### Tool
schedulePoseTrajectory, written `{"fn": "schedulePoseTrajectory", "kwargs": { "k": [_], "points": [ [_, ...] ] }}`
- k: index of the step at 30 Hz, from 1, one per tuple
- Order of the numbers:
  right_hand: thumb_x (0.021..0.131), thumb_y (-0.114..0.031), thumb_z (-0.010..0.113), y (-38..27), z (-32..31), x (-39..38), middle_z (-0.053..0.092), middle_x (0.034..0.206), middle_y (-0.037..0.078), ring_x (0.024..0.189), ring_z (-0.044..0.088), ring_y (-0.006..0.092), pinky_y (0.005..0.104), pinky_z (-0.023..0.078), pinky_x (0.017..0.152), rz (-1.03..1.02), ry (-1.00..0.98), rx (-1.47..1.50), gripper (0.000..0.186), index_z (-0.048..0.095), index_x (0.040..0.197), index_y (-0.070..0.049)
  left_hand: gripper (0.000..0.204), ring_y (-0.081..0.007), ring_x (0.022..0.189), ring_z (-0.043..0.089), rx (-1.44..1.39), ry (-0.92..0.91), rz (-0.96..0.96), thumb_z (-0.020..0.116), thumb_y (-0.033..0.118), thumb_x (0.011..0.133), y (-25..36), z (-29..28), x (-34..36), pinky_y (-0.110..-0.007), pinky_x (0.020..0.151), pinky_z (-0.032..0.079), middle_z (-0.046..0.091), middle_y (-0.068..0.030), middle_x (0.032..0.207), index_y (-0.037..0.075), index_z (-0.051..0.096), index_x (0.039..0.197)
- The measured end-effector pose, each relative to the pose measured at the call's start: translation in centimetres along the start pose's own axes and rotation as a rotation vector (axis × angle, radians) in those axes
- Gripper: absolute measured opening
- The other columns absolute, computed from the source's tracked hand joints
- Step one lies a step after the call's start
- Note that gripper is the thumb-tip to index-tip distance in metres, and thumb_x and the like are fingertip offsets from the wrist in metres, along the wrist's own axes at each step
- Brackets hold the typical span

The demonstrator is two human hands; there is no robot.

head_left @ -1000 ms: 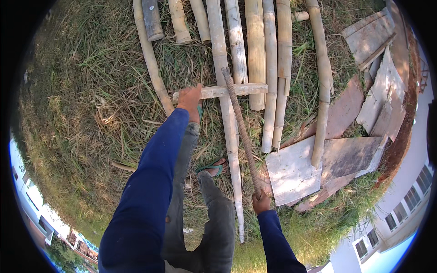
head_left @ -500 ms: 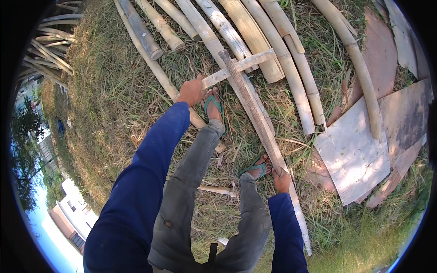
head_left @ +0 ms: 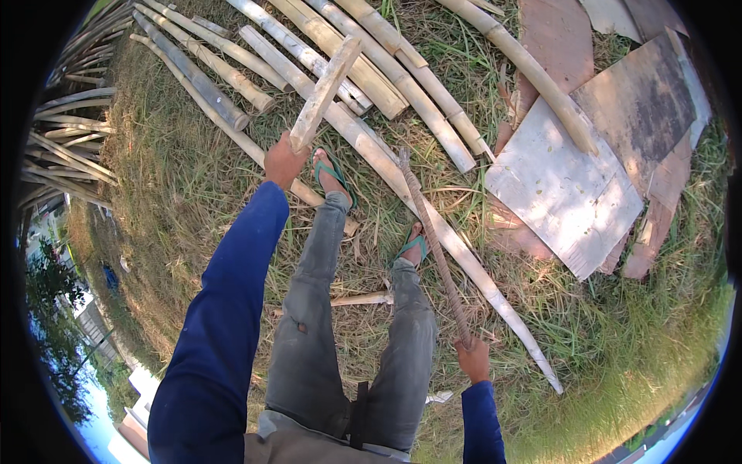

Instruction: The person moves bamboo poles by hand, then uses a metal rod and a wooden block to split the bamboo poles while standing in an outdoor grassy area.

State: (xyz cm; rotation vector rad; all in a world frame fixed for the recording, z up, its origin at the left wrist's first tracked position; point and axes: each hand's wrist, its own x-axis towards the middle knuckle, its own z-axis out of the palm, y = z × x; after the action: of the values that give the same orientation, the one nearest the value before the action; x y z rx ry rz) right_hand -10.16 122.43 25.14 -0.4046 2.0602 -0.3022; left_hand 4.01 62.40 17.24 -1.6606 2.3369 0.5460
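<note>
My left hand (head_left: 285, 160) is closed round the lower end of a short, flat piece of pale wood (head_left: 326, 91), which slants up over the bamboo. Lower right, my right hand (head_left: 473, 360) grips one end of a long brown ribbed bar (head_left: 437, 251). The bar's far tip lies over or just above a long split bamboo pole (head_left: 457, 246); contact between them cannot be made out. This pole runs diagonally across the grass, past my feet in green flip-flops (head_left: 416, 246).
Several bamboo poles (head_left: 386, 73) lie side by side at the far side. Weathered flat sheets (head_left: 560, 193) are spread on the right, with one pole (head_left: 533, 66) across them. A bamboo heap (head_left: 73, 158) stands far left. Dry grass (head_left: 201, 178) covers the ground.
The wood and the bar, crossed half a second ago, are now apart. My left hand has tilted the wood steeper and moved left; my right hand has drawn the bar nearer to me.
</note>
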Motion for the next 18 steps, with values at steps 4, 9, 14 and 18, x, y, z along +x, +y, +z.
{"fn": "schedulePoseTrajectory", "kwargs": {
  "k": [4, 9, 14, 18],
  "points": [
    [0.086, -0.033, 0.069, -0.8, -3.0, -7.2, 0.063, 0.071, 0.024, 0.071, 0.064, 0.043, 0.0489, 0.047, 0.064, 0.173, -0.065, 0.102, 0.037, 0.063, 0.085, 0.003, 0.046, -0.0438, 0.087, 0.067, -0.03, -0.011, -0.039, 0.072, 0.035, 0.081, -3.7, 0.4, -6.4, -0.051, 0.077, 0.052, 0.07, -0.0251, 0.091, 0.002, 0.06, 0.111],
    [0.088, -0.033, 0.069, -2.2, -3.2, -15.1, 0.064, 0.076, 0.027, 0.076, 0.064, 0.0441, 0.0488, 0.048, 0.067, 0.404, -0.066, 0.085, 0.038, 0.063, 0.089, 0.004, 0.044, -0.0406, 0.093, 0.067, 0.117, -0.153, -0.044, 0.073, 0.035, 0.08, -4.5, 0.0, -14.4, -0.049, 0.08, 0.051, 0.07, -0.0201, 0.098, 0.007, 0.065, 0.113],
    [0.088, -0.035, 0.069, -5.2, -4.6, -18.3, 0.064, 0.075, 0.025, 0.075, 0.064, 0.044, 0.0478, 0.048, 0.065, 0.468, -0.089, 0.135, 0.04, 0.063, 0.088, 0.005, 0.046, -0.0389, 0.093, 0.067, 0.184, -0.285, -0.04, 0.074, 0.038, 0.078, -5.7, 0.9, -18.0, -0.049, 0.08, 0.051, 0.071, -0.0182, 0.098, 0.013, 0.067, 0.116],
    [0.096, -0.043, 0.058, -8.8, -5.8, -17.4, 0.065, 0.079, 0.025, 0.075, 0.064, 0.044, 0.0496, 0.047, 0.067, 0.421, -0.085, 0.167, 0.048, 0.061, 0.103, 0.004, 0.048, -0.0384, 0.091, 0.067, 0.156, -0.349, -0.024, 0.074, 0.041, 0.079, -4.3, 1.6, -17.8, -0.048, 0.079, 0.052, 0.071, -0.0172, 0.095, 0.015, 0.066, 0.118]
  ]
}}
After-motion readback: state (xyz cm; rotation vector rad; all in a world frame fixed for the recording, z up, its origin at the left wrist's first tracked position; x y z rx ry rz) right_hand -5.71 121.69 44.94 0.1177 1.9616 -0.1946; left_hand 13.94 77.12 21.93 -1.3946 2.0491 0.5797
